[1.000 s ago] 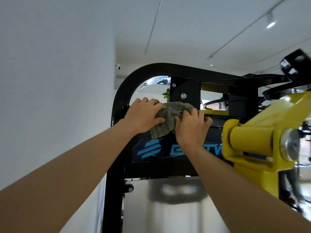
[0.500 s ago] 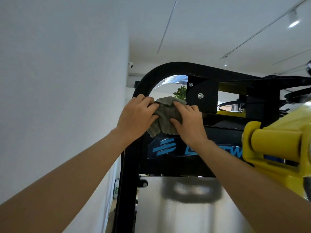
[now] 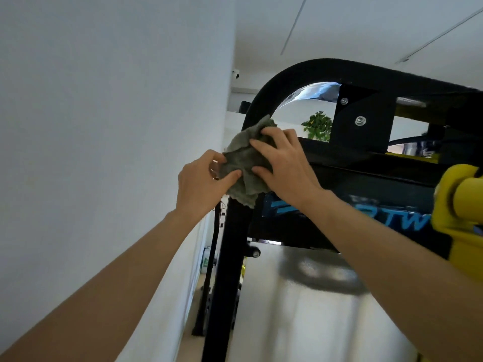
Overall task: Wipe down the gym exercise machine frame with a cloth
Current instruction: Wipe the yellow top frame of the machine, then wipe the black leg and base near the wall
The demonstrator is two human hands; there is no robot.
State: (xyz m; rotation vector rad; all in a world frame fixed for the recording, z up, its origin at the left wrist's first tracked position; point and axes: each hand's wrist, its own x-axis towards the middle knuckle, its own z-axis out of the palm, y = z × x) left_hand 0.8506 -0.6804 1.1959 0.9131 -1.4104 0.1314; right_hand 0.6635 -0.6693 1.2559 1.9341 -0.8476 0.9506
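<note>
Against the black frame (image 3: 232, 244), left hand (image 3: 201, 184) pinches and spread right hand (image 3: 285, 163) presses crumpled grey-green cloth (image 3: 239, 159).

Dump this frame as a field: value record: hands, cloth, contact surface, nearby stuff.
frame: black, upright curving into a top bar
cloth: grey-green, crumpled, against the upright just below the curve
left hand: pinches the cloth's left edge, thumb in front
right hand: fingers spread over the cloth, pressing it on the frame
yellow arm: right of the hands, untouched
wall: white, close on the left
plant: seen through the frame's opening
</note>
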